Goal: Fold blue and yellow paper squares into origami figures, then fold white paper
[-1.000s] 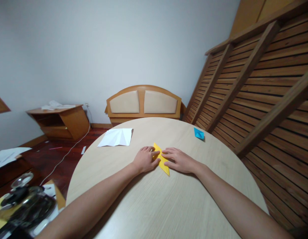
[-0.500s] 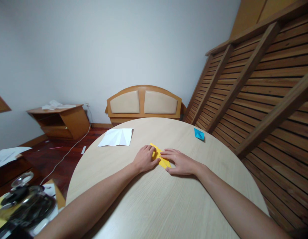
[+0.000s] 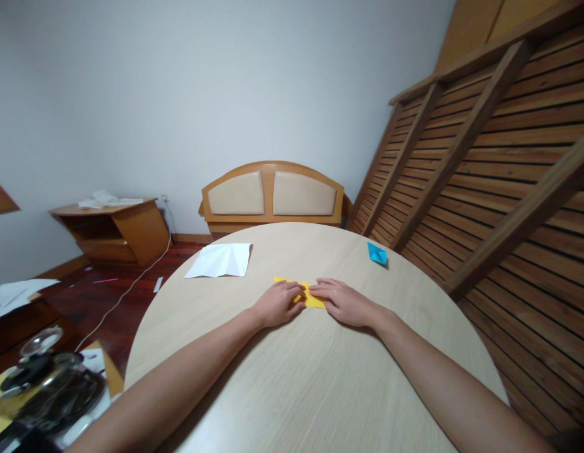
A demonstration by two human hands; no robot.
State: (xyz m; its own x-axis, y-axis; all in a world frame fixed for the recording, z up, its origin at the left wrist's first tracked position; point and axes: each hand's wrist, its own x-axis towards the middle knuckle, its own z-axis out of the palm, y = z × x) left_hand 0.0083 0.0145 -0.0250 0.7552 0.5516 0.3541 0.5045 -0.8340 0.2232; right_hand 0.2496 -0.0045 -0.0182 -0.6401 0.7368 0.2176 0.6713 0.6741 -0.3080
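A creased white sheet (image 3: 219, 260) lay near the left edge of the table (image 3: 301, 377), seemingly out of the way. The left hand (image 3: 278, 304) curved over the yellow folded paper (image 3: 314, 301), which lay between both hands, apparently steadied from either side. The right hand (image 3: 343, 302) rested its fingers on the other end; whether either hand pinched it could not be told. Farther right sat a blue folded paper (image 3: 377, 254).

From my remote seat I see a piece of folded yellow paper (image 3: 315, 302) lying near the middle of the round, pale table (image 3: 292, 384). Long and narrow, it slants slightly, left end farther away, right end nearer; parts are hidden.
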